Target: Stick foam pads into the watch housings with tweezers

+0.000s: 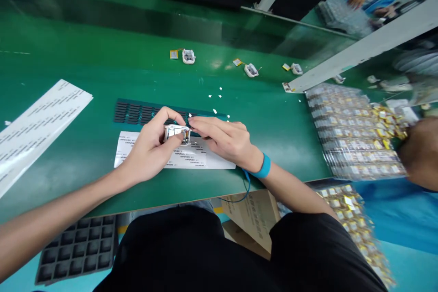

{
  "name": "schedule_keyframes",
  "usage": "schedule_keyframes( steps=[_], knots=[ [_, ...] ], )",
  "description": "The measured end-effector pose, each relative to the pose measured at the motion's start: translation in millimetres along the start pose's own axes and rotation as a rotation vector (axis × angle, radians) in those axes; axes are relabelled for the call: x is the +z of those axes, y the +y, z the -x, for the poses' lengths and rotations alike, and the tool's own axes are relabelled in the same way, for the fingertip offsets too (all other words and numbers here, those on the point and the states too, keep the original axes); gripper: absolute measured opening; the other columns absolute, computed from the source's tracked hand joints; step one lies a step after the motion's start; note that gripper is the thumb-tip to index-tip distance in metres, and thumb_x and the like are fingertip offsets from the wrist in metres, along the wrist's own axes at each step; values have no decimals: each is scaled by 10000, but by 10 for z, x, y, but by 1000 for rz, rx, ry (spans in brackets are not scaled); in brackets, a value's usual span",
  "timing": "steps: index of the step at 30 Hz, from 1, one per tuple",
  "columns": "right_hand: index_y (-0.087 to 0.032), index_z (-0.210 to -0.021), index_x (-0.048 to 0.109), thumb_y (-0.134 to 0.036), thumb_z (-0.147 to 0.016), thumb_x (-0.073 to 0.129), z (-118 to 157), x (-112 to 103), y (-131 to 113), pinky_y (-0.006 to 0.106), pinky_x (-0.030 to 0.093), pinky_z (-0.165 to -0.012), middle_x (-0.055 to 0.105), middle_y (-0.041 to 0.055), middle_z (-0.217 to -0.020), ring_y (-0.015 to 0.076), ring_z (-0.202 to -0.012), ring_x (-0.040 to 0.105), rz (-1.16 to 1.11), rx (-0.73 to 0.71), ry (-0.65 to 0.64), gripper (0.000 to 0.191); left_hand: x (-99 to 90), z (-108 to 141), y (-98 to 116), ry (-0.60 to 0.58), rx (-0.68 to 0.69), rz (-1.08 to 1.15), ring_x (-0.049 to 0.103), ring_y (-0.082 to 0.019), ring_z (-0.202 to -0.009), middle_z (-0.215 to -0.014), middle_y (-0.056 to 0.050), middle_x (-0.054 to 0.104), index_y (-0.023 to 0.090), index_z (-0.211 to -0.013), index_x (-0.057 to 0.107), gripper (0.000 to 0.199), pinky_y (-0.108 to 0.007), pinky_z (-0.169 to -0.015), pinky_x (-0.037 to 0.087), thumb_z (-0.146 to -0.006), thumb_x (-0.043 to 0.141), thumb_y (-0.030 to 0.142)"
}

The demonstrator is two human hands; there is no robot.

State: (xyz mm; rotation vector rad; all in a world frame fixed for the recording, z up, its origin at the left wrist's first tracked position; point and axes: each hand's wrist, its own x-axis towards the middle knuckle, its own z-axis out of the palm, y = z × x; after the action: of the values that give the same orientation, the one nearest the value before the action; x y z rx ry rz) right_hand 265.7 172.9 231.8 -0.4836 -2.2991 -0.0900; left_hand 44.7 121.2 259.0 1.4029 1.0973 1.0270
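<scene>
One white case was over the table, toward its near edge, clamped between the thumb and fingers of the left hand; the right hand met it there, fingertips bunched at the case's right end, though whether they gripped anything I could not tell. Beneath lay a printed sheet, with a black strip just beyond; three more cases, each with a battery, lay toward the table's far edge.

Gadget was over the sheet, more sheets off left, trays way right, other gadgets behind.
</scene>
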Motion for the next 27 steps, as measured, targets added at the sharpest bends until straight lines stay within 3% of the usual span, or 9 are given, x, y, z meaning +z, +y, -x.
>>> schedule_keyframes(
  steps=[5,11,16,19,21,24,27],
  knots=[
    [-137,-1229,724,36,-1012,505,35,-35,-48,206,698,-835,843,73,-1146,151,-1024,833,-18,9,4,354,27,18,20,30,64,-139,299,-105,-372,-480,130,347,236,-999,532,137,-236,-367,184,-890,590,176],
    [-142,-1332,680,-70,-1091,454,-5,-92,-227,218,710,-835,830,99,-1215,170,-1075,828,-17,37,-68,339,102,116,-39,22,148,-260,434,-96,-387,-563,115,502,242,-1048,437,183,-214,-390,275,-940,557,155],
    [-46,-1387,648,-85,-1098,415,-22,-115,-333,275,719,-780,794,190,-1284,231,-1078,831,77,17,-109,374,145,212,-119,151,291,-366,493,-80,-423,-650,86,544,239,-1055,462,145,-200,-408,313,-1004,589,192],
    [-126,-1395,687,-92,-1104,451,-65,-132,-360,217,694,-782,808,109,-1286,182,-1060,830,-110,158,-125,376,132,254,-138,195,309,-377,493,-78,-436,-650,87,534,250,-1044,476,148,-209,-428,339,-1008,606,189],
    [-171,-1275,753,-184,-1136,530,-113,-143,-353,167,653,-746,847,35,-1122,116,-884,822,-323,315,-104,263,110,275,-123,165,302,-381,512,-86,-448,-656,83,556,256,-1056,485,152,-220,-433,354,-1009,612,188],
    [-154,-1086,767,-407,-1100,676,-180,-140,-330,160,532,-586,778,-27,-821,49,-598,656,-583,454,-85,270,78,285,-78,84,296,-368,493,-82,-435,-699,68,615,257,-1055,513,152,-239,-418,342,-990,633,192],
    [-147,-1005,724,-450,-1060,732,-221,-130,-331,176,403,-501,660,-58,-725,32,-545,521,-790,560,-132,308,48,260,-31,5,295,-403,566,-97,-481,-791,17,727,242,-1017,556,102,-263,-452,388,-995,652,218]
  ],
)
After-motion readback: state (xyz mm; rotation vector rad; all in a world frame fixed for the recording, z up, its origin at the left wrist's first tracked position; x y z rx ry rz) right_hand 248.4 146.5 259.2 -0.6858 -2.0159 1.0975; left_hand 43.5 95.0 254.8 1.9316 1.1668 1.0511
